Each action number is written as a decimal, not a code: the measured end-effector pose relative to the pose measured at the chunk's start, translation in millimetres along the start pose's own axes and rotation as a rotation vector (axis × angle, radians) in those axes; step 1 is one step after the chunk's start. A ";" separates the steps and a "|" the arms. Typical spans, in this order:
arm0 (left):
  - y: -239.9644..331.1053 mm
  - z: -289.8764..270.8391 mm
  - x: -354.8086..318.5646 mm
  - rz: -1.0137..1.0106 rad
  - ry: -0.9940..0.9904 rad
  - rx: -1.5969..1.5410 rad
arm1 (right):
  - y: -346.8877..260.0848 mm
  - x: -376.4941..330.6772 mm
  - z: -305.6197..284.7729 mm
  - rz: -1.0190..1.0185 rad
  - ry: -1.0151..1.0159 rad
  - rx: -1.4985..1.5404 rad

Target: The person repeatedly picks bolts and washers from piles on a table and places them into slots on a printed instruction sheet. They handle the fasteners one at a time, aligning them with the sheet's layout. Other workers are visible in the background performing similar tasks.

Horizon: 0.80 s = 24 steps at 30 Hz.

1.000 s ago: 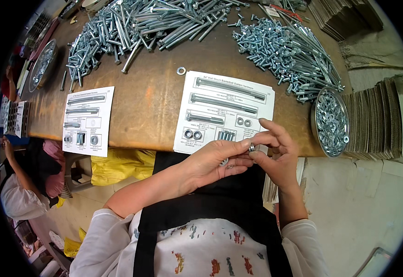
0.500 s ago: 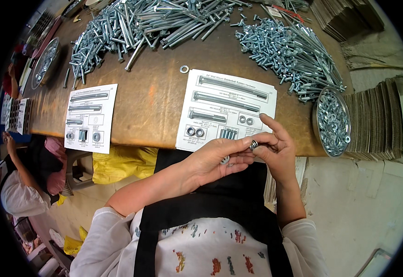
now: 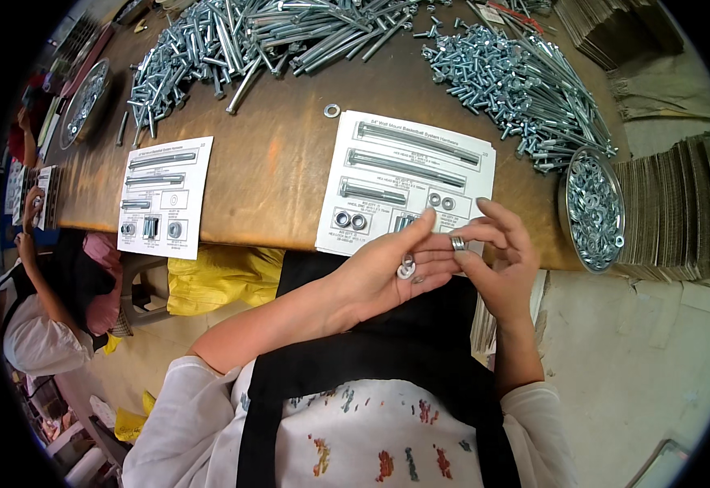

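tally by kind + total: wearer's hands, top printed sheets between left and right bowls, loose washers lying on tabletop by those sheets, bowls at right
Hands: 2 (left hand, right hand)
Top printed sheets: 2 (left sheet, right sheet)
Loose washer: 1
Bowl of washers at right: 1
Total: 6

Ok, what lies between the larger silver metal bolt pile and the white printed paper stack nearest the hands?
The head view shows one flat silver metal washer, on the brown tabletop, just off the upper left corner of the paper stack.

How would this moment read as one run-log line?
left hand: open, loose rings on it | right hand: pinching stacked rings | ahead: printed sheets, bolts
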State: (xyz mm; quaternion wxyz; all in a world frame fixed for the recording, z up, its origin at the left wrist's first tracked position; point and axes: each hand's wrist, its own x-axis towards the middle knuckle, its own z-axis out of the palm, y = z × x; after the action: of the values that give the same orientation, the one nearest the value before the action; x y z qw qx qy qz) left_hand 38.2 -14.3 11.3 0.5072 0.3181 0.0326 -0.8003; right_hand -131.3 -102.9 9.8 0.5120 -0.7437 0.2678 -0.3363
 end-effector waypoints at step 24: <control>-5.4 -8.1 -1.9 -0.076 -0.092 0.075 | -3.9 -10.2 7.8 0.081 0.037 0.139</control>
State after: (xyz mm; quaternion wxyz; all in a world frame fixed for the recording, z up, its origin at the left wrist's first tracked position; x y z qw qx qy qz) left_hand 38.1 -7.2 4.4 0.4651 0.2985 -0.0086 -0.8334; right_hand -131.4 -89.5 9.2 0.5707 -0.6885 0.2827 -0.3468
